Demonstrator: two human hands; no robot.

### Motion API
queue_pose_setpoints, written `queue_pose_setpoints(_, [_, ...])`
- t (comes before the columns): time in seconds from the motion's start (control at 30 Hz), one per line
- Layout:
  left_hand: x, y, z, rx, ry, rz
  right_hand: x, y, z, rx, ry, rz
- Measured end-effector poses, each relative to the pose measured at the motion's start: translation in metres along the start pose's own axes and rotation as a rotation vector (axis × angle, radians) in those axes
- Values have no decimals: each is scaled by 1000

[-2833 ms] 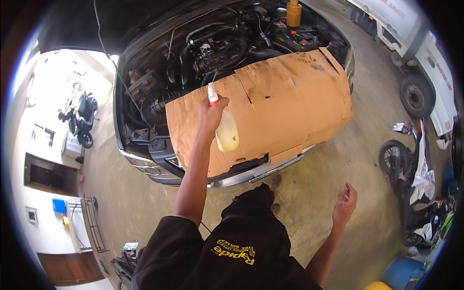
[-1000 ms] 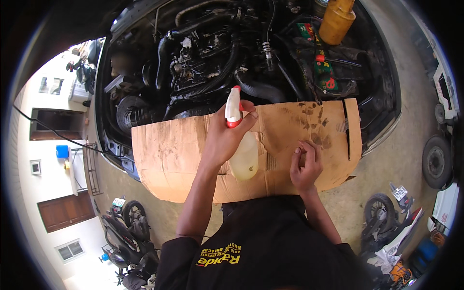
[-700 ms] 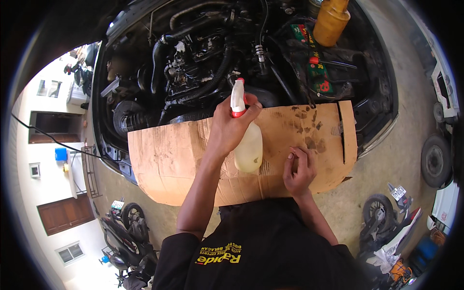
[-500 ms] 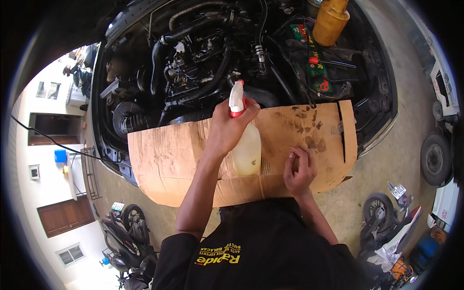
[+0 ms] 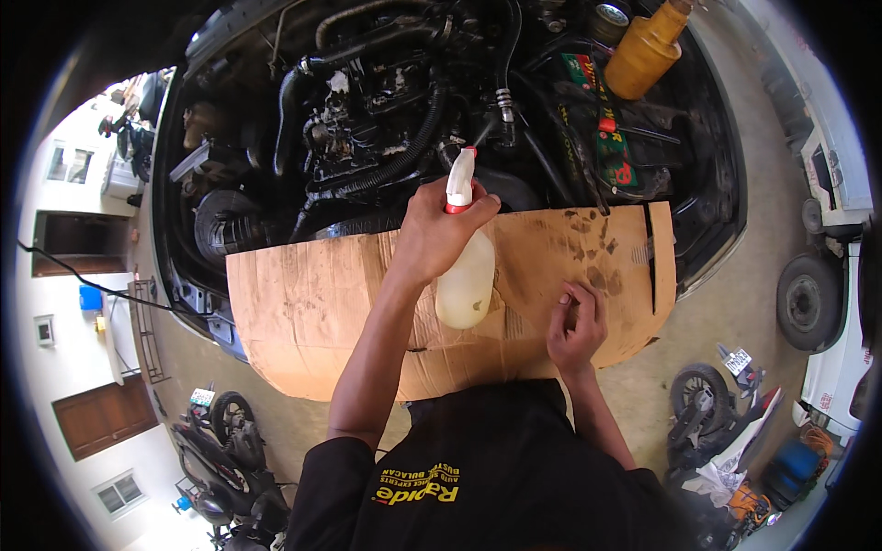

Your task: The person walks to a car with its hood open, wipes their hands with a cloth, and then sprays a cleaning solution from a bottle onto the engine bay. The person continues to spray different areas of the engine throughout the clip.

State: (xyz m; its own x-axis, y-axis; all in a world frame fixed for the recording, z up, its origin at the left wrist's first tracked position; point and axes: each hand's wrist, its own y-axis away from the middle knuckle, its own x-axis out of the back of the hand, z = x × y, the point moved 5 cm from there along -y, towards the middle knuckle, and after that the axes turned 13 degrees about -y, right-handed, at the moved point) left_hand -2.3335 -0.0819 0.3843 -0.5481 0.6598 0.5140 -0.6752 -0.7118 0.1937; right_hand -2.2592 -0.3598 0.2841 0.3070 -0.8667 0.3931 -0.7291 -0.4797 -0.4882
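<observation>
My left hand (image 5: 441, 230) is wrapped around the neck of a translucent spray bottle (image 5: 466, 289) with a white and red spray head. The nozzle points away from me at the engine (image 5: 377, 119); a faint pale streak lies just ahead of it, and I cannot tell whether it is spray. Under the bottle, a large sheet of brown cardboard (image 5: 317, 294) covers the front edge of the engine bay. My right hand (image 5: 579, 326) hovers over the cardboard's right part, near dark oily stains, its fingers loosely curled, thumb apart and nothing visible in it.
A yellow plastic bottle (image 5: 646, 55) stands at the back right of the bay, by the battery (image 5: 611, 147). A tool with a red part (image 5: 608, 125) lies on the battery. Motorcycles stand on the floor at left (image 5: 230, 450) and right (image 5: 703, 404).
The spray bottle has tilted slightly, and the red trigger shows less below its head. My right hand has shifted slightly right. The whole view has turned a little.
</observation>
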Motion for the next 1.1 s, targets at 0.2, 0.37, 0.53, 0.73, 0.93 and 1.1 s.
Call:
queue_pose_setpoints(0.2, [8,-16,-7,-10,21,-9,-4,7,9,-61,44,14])
queue_pose_setpoints(0.37, [11,-30,-13,-22,25,-23,-6,4,6,-46,54,22])
queue_pose_setpoints(0.53, [13,-33,-11,-2,81,-27,-5,0,3,10,69,24])
queue_pose_setpoints(0.73, [35,-32,-15,66,111,127,-3,5,8,-14,45,29])
queue_pose_setpoints(0.93, [46,-24,13,59,-61,141,2,0,0,26,19,-9])
queue_pose_setpoints(1.1, [40,-25,35,-5,-46,186,5,3,6,-3,-47,-6])
